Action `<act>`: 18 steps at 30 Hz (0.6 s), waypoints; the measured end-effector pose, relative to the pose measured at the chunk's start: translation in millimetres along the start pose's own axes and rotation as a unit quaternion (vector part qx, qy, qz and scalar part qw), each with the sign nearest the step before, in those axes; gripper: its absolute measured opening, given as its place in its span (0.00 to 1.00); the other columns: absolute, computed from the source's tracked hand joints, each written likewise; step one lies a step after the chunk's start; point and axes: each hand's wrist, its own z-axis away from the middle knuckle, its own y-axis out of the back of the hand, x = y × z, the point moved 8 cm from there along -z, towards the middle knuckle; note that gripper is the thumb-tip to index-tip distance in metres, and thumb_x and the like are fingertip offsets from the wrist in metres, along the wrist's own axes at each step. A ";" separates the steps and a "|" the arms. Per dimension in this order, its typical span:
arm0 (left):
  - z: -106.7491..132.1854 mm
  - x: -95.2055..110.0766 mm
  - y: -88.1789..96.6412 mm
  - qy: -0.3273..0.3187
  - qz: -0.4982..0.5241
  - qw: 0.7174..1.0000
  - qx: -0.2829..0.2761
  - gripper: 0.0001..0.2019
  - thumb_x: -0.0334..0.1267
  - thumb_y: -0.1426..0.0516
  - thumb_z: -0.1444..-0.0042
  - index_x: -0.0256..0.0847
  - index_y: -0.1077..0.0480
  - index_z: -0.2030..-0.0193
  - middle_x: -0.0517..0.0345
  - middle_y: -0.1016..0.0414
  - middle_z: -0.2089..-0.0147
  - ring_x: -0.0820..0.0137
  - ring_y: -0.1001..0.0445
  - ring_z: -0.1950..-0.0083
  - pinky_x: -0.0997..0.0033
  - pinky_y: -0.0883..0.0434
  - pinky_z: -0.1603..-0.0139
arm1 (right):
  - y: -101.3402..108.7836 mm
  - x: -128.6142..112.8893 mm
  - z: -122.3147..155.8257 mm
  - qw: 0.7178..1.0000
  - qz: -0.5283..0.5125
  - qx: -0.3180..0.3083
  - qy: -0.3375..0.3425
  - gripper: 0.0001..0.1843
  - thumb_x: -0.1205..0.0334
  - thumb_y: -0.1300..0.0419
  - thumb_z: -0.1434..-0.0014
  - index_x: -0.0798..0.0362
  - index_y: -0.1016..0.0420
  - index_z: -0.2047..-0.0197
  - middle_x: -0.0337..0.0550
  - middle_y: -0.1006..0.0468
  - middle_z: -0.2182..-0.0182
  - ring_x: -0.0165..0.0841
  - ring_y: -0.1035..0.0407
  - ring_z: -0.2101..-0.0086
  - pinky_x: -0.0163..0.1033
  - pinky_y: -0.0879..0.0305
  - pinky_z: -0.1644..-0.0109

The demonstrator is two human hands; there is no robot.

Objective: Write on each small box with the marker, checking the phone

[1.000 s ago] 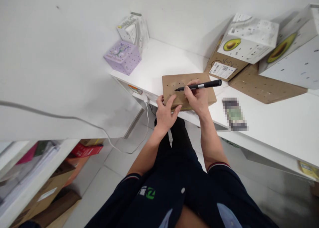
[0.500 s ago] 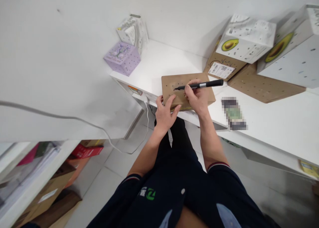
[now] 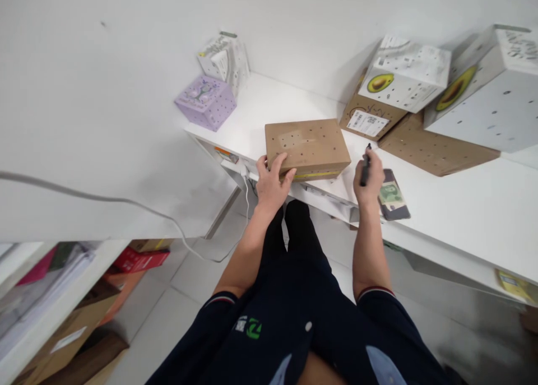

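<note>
A brown cardboard box (image 3: 309, 141) with small dark dots and a strip of clear tape lies near the front edge of the white shelf. My left hand (image 3: 272, 180) grips its near left corner, fingertips on the top and thumb against the front side. To the right of the box, apart from it, my right hand (image 3: 372, 177) is closed around a black marker pen (image 3: 366, 169). The pen now stands steeply, its upper end showing above the fist. Just beside that hand lies a dark phone (image 3: 397, 211) with a green banknote (image 3: 390, 193) on it.
At the back left stand a purple box (image 3: 207, 102) and a white box (image 3: 227, 60). Back right, white avocado-print boxes (image 3: 406, 74) sit on brown cartons (image 3: 441, 147). A white cable (image 3: 247, 205) hangs from the shelf front. Lower left is a shelf (image 3: 75, 295) with papers and cartons.
My right hand has moved right, off the box top, taking the marker with it and tilting it from level to steep. My left hand stays on the box, which has shifted slightly left.
</note>
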 end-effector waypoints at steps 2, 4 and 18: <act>-0.7 0.5 -1.0 0.005 -0.001 1.000 -0.003 0.27 0.56 0.45 0.37 0.46 0.32 0.36 0.39 0.44 0.36 0.50 0.37 0.34 0.50 0.27 0.43 | -16.2 13.8 -1.1 0.987 0.129 -0.089 0.018 0.27 0.64 0.55 0.34 0.52 0.33 0.34 0.58 0.28 0.41 0.49 0.37 0.43 0.56 0.37 0.40; -0.3 0.6 -1.5 0.013 -0.005 1.000 -0.007 0.27 0.56 0.45 0.37 0.47 0.32 0.36 0.40 0.44 0.35 0.50 0.37 0.34 0.50 0.26 0.43 | -31.6 20.2 -1.7 0.967 0.205 -0.152 0.019 0.28 0.66 0.54 0.35 0.51 0.33 0.33 0.57 0.29 0.39 0.51 0.40 0.42 0.58 0.39 0.41; -1.2 -1.5 -2.7 0.013 -0.022 1.000 -0.013 0.26 0.55 0.44 0.38 0.47 0.32 0.36 0.39 0.43 0.35 0.49 0.35 0.35 0.50 0.25 0.46 | 63.1 85.1 46.3 0.923 0.275 -0.110 -0.244 0.48 0.36 0.39 0.46 0.50 0.43 0.28 0.64 0.44 0.30 0.66 0.47 0.36 0.71 0.46 0.38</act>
